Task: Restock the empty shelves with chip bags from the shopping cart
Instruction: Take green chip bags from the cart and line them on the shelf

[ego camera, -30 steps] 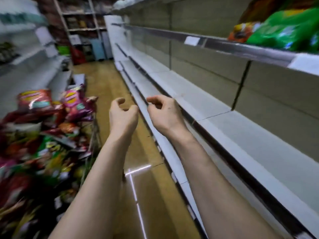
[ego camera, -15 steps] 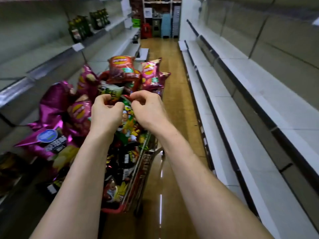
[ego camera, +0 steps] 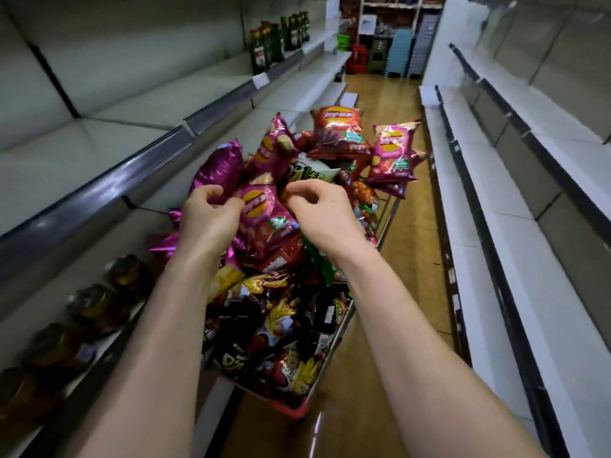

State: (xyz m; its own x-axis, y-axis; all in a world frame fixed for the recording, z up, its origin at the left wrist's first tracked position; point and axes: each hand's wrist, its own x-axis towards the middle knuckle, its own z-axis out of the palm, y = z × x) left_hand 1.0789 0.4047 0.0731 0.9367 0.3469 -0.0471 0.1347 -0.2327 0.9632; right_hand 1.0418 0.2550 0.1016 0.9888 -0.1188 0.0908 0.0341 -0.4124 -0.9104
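Observation:
The shopping cart (ego camera: pixel 295 412) stands in the aisle in front of me, heaped with chip bags in magenta, red, green and black. Both my hands are over the top of the heap. My left hand (ego camera: pixel 210 219) has its fingers curled on the upper left edge of a magenta chip bag (ego camera: pixel 264 214). My right hand (ego camera: pixel 320 211) pinches the same bag at its upper right corner. A red bag (ego camera: pixel 340 133) and another magenta bag (ego camera: pixel 391 157) stand up at the cart's far end. The empty white shelves (ego camera: pixel 496 180) run along the right side.
The left shelves hold several brown jars (ego camera: pixel 96 305) low down and dark green bottles (ego camera: pixel 274 44) higher up at the back. Crates and stacked bins (ego camera: pixel 380 54) stand at the far end of the aisle. The wooden floor (ego camera: pixel 406 246) runs between the cart and the right shelves.
My view has swung from the right shelves to the cart. Both hands went from empty in the air down onto the heap and took hold of the magenta bag.

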